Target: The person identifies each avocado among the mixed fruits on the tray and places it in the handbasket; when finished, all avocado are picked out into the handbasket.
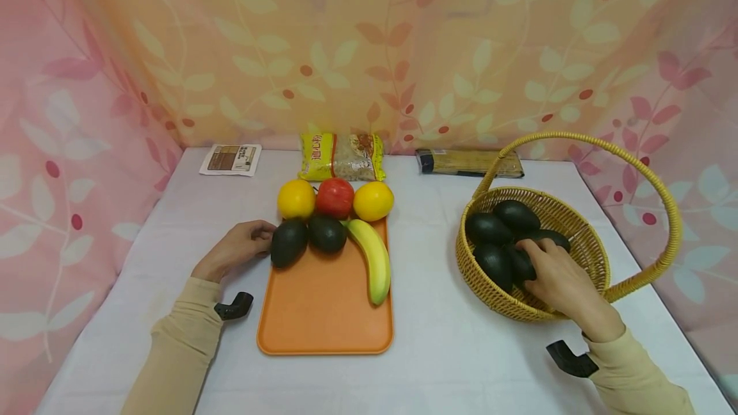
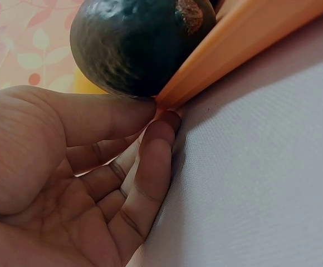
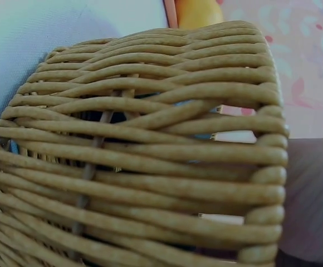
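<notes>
My left hand [image 1: 237,250] pinches the left rim of an orange tray [image 1: 323,319], thumb above and fingers below, right beside a dark avocado [image 1: 289,245]. A second avocado [image 1: 327,235] lies next to it, with a banana [image 1: 373,264] to the right. Along the tray's far end sit an orange-yellow fruit [image 1: 296,199], a red apple [image 1: 335,197] and a lemon [image 1: 373,202]. My right hand [image 1: 556,277] reaches into a wicker basket [image 1: 481,290], fingers curled over an avocado [image 1: 521,266] among several others. The basket's woven wall [image 3: 139,156] hides that hand's fingers in the right wrist view.
The basket's tall handle [image 1: 663,197] arches over its right side. Behind the tray stands a yellow food bag [image 1: 341,157]. A brown-and-white packet [image 1: 230,159] lies at the back left, and a long dark-ended pack [image 1: 469,163] at the back right, by the curtain.
</notes>
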`<state>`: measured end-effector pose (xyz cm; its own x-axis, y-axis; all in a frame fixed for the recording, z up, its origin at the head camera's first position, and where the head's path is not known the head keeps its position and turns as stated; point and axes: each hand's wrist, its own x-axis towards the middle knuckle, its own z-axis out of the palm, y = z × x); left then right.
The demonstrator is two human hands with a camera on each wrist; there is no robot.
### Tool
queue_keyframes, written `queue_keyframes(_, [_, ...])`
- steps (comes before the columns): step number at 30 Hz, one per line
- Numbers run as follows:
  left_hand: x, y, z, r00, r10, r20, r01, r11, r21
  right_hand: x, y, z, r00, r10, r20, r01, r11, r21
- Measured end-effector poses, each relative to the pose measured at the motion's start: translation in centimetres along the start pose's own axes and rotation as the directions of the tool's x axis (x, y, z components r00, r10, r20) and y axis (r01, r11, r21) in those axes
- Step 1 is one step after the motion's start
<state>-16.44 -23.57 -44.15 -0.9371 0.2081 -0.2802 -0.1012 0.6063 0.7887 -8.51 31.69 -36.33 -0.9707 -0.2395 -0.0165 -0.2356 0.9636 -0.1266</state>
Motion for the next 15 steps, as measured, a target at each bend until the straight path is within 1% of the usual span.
queue_keyframes(6, [0.0, 0.0, 0.1, 1.0, -0.003, 0.001, 0.003, 1.0, 0.0, -0.1, 0.0, -0.1, 1.0, 0.008, 0.012, -0.008, 1.0, -0.004])
queue_keyframes(9, [0.0, 0.0, 0.1, 1.0, 0.0, -0.002, 0.0, 1.0, 0.004, -0.2, -0.5, -0.6, 1.0, 0.027, -0.005, -0.027, 1.0, -0.005])
queue_keyframes(10, [0.0, 0.0, 0.1, 1.0, 0.001, -0.004, -0.001, 1.0, 0.009, -0.1, -0.9, -0.8, 0.999, 0.03, -0.023, -0.029, 1.0, 0.001])
queue_keyframes(12, [0.0, 0.0, 0.1, 1.0, 0.0, -0.006, 0.0, 1.0, 0.005, 0.0, -1.8, -1.2, 0.995, 0.019, -0.098, -0.018, 1.0, 0.012])
queue_keyframes(14, [0.0, 0.0, 0.1, 1.0, -0.001, -0.011, 0.001, 1.0, 0.004, 0.2, -3.1, -1.4, 0.978, -0.019, -0.205, 0.025, 0.999, 0.027])
queue_keyframes(15, [0.0, 0.0, 0.1, 1.0, -0.002, -0.011, 0.002, 1.0, 0.004, 0.4, -3.8, -1.5, 0.963, -0.047, -0.266, 0.057, 0.998, 0.028])
